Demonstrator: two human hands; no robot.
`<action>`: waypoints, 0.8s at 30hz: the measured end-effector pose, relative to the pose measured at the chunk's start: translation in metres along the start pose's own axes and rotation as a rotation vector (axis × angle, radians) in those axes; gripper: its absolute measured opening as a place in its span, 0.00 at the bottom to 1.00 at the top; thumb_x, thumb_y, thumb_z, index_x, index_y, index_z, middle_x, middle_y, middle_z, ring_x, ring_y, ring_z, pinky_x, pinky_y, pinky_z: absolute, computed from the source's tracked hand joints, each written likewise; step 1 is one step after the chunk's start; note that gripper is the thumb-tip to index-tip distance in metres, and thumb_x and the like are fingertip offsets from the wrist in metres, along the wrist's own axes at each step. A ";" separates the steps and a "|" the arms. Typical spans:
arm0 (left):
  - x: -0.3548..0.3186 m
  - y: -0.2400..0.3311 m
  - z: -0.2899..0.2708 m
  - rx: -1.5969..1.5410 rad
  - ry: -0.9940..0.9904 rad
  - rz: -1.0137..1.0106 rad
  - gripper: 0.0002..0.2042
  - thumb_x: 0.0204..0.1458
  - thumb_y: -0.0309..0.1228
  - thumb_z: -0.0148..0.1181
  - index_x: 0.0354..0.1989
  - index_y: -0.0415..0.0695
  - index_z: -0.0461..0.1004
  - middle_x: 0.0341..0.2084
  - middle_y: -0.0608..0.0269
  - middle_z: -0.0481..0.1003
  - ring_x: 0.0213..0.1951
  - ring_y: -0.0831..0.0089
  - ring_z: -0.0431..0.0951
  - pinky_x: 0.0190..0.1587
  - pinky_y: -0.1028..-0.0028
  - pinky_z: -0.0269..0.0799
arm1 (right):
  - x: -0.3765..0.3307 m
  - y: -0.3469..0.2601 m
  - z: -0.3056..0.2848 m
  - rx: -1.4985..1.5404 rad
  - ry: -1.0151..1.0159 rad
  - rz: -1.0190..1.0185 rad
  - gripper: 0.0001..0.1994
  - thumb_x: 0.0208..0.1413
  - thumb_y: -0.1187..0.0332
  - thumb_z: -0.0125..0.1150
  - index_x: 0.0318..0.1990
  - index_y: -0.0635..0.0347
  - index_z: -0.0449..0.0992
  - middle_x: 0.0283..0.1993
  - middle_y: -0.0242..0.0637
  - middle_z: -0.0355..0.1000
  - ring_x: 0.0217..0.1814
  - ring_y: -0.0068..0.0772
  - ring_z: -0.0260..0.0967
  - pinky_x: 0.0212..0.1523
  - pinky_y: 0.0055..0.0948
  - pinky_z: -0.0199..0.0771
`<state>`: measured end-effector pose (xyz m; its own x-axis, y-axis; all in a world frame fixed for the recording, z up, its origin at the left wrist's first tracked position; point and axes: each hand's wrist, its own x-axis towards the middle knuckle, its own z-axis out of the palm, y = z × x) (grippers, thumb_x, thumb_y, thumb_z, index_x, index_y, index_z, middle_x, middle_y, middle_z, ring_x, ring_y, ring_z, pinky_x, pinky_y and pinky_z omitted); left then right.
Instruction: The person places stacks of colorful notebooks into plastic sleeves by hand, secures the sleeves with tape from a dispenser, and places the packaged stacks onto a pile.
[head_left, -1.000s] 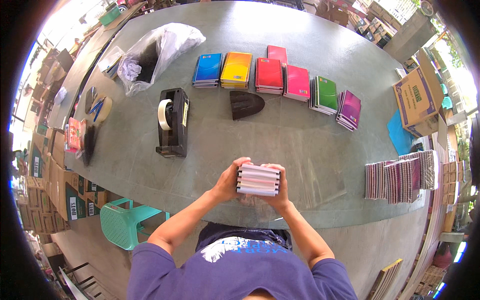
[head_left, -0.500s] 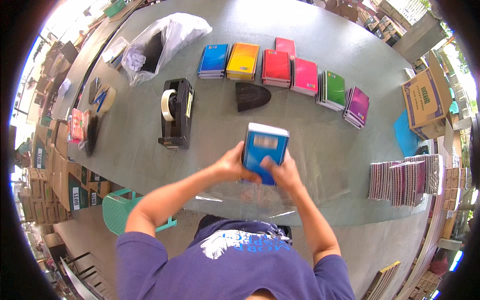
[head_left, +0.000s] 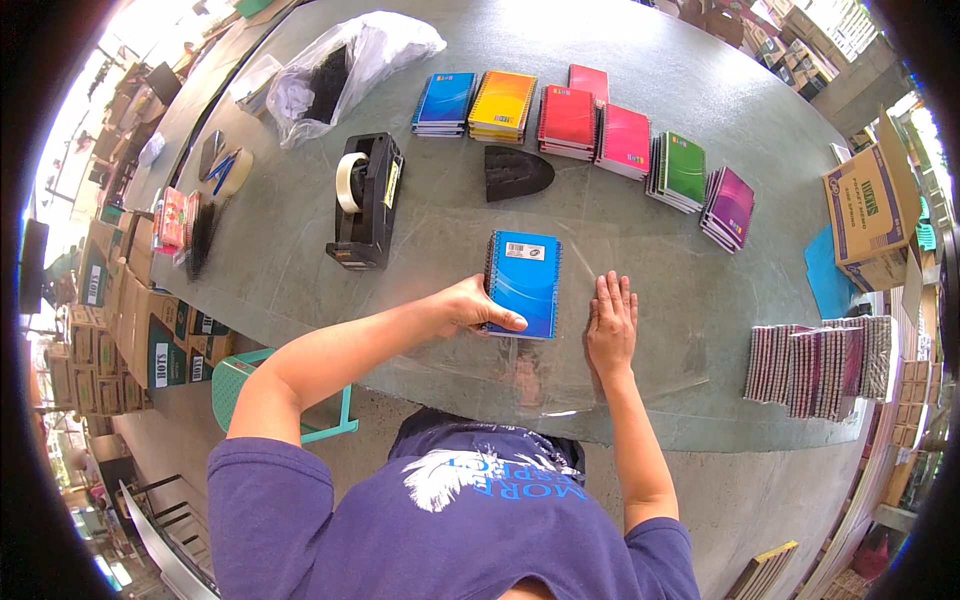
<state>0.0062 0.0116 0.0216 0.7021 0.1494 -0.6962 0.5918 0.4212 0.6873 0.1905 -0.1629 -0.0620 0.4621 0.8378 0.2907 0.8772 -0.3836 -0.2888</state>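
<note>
**Blue notebook stack on clear sheet, both hands at the desk**

The blue notebook stack (head_left: 523, 283) lies flat on a clear plastic sheet (head_left: 560, 370) spread on the grey desk (head_left: 450, 230), near the desk's front edge. Its spiral binding runs along its left side.

The left hand (head_left: 478, 305) grips the stack at its lower left corner, thumb lying across the cover and fingers curled under the bound edge. The right hand (head_left: 611, 322) lies flat and open, palm down, fingers extended and close together, pressing on the plastic sheet just beside the stack's right edge; it does not touch the stack.

Behind the stack, a black tape dispenser (head_left: 365, 200) stands to the left, and a dark wedge-shaped object (head_left: 515, 172) lies further back. A row of notebook stacks in blue, orange, red, pink, green and purple (head_left: 590, 135) runs along the far side. Upright bundles of notebooks (head_left: 820, 358) stand at the right. A clear bag (head_left: 345, 65) lies at the far left.
</note>
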 end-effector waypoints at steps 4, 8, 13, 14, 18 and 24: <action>-0.001 0.004 0.001 0.024 0.003 0.000 0.43 0.29 0.38 0.76 0.58 0.48 0.59 0.49 0.62 0.70 0.52 0.67 0.69 0.50 0.63 0.65 | 0.004 -0.003 -0.014 0.043 0.088 -0.123 0.16 0.54 0.72 0.52 0.50 0.52 0.73 0.56 0.38 0.64 0.58 0.44 0.59 0.60 0.40 0.55; 0.005 -0.002 -0.003 0.015 0.016 -0.024 0.45 0.28 0.38 0.77 0.58 0.48 0.58 0.49 0.61 0.69 0.52 0.67 0.68 0.50 0.63 0.66 | 0.016 -0.004 -0.036 0.569 -0.103 0.166 0.18 0.48 0.75 0.61 0.50 0.59 0.72 0.47 0.43 0.66 0.38 0.41 0.69 0.38 0.34 0.73; 0.000 0.002 0.003 -0.030 0.004 0.006 0.45 0.27 0.37 0.77 0.58 0.48 0.57 0.48 0.62 0.69 0.51 0.68 0.69 0.47 0.64 0.68 | 0.025 0.002 -0.063 1.182 -0.413 0.787 0.21 0.44 0.71 0.69 0.44 0.71 0.68 0.34 0.40 0.71 0.27 0.22 0.69 0.20 0.19 0.69; -0.002 0.005 0.004 -0.023 0.016 0.001 0.45 0.27 0.37 0.77 0.58 0.48 0.58 0.48 0.62 0.69 0.50 0.68 0.69 0.47 0.65 0.68 | 0.027 0.003 -0.065 1.241 -0.517 0.759 0.19 0.44 0.72 0.68 0.42 0.70 0.69 0.31 0.38 0.71 0.26 0.21 0.68 0.20 0.18 0.68; 0.000 0.003 0.005 0.014 0.058 -0.005 0.44 0.26 0.39 0.78 0.57 0.47 0.60 0.46 0.61 0.70 0.47 0.69 0.71 0.43 0.67 0.70 | 0.033 -0.003 -0.073 1.243 -0.657 0.669 0.10 0.49 0.67 0.64 0.31 0.63 0.71 0.23 0.32 0.71 0.19 0.17 0.65 0.16 0.17 0.65; -0.002 0.002 -0.001 0.199 0.164 -0.062 0.43 0.26 0.45 0.77 0.52 0.37 0.63 0.43 0.58 0.71 0.43 0.68 0.74 0.34 0.70 0.76 | 0.042 -0.017 -0.086 0.904 -0.774 0.408 0.13 0.55 0.63 0.56 0.24 0.63 0.70 0.18 0.32 0.69 0.17 0.20 0.67 0.16 0.20 0.68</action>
<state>0.0057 0.0128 0.0238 0.5986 0.2783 -0.7512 0.7090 0.2524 0.6585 0.2064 -0.1550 0.0337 0.2123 0.8466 -0.4881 0.1449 -0.5212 -0.8410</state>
